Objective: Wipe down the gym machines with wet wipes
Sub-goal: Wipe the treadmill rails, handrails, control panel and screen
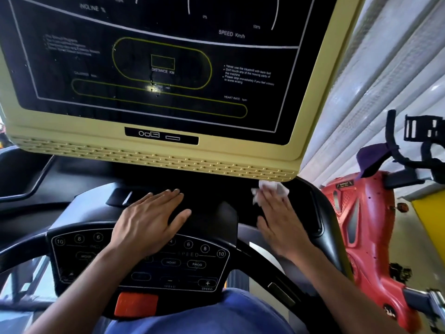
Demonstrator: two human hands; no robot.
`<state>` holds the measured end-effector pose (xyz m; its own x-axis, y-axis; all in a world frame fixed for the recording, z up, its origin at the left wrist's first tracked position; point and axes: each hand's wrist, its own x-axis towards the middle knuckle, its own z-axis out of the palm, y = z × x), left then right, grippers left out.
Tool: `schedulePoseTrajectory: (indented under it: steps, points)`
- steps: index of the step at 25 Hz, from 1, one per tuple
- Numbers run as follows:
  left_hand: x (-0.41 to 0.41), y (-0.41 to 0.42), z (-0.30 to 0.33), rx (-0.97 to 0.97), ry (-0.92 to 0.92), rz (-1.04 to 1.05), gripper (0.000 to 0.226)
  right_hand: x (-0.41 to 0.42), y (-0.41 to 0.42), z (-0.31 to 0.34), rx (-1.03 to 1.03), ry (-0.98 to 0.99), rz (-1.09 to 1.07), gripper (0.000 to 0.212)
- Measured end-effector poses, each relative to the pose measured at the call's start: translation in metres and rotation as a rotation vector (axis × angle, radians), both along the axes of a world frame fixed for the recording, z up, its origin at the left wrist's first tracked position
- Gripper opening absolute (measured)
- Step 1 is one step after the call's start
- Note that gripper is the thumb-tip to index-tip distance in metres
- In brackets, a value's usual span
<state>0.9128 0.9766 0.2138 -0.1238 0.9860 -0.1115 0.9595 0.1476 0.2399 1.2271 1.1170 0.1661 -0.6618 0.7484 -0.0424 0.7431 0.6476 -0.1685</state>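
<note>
Pressing wipe (277, 189) beneath display (154, 162) edge, right hand (280, 225) flat.

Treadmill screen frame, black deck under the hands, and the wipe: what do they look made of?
Screen frame: likely moulded plastic, matte pale yellow; rows of moulded vent slots. Black deck: probably plastic, satin; soft highlights on rounded edges. Wipe: thin white paper or nonwoven cloth, crumpled under the right hand; which one is unclear.

One wide-angle view, worn on the person's head, faces forward and down, very near the treadmill console (154, 150). Its screen (154, 63) fills the top; a red machine (366, 225) shows at the right edge.
</note>
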Motion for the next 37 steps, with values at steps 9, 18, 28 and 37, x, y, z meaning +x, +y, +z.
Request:
schedulePoseTrajectory:
  steps: [9,18,28,37]
  points:
    - [-0.024,-0.036,0.001,0.075,0.06,0.05,0.079,-0.023,-0.056,0.047,-0.612,0.314,0.15,0.058]
    - [-0.034,-0.067,-0.028,0.363,0.122,0.141,0.065,-0.097,-0.035,0.057,-0.51,0.11,0.231,0.068]
    - [-0.036,-0.095,-0.052,0.46,0.111,0.388,0.069,-0.116,-0.037,0.061,-0.534,0.024,0.443,0.09]
    - [-0.049,-0.102,-0.059,0.443,0.152,0.509,0.084,-0.162,-0.024,0.057,-0.547,-0.041,0.499,0.099]
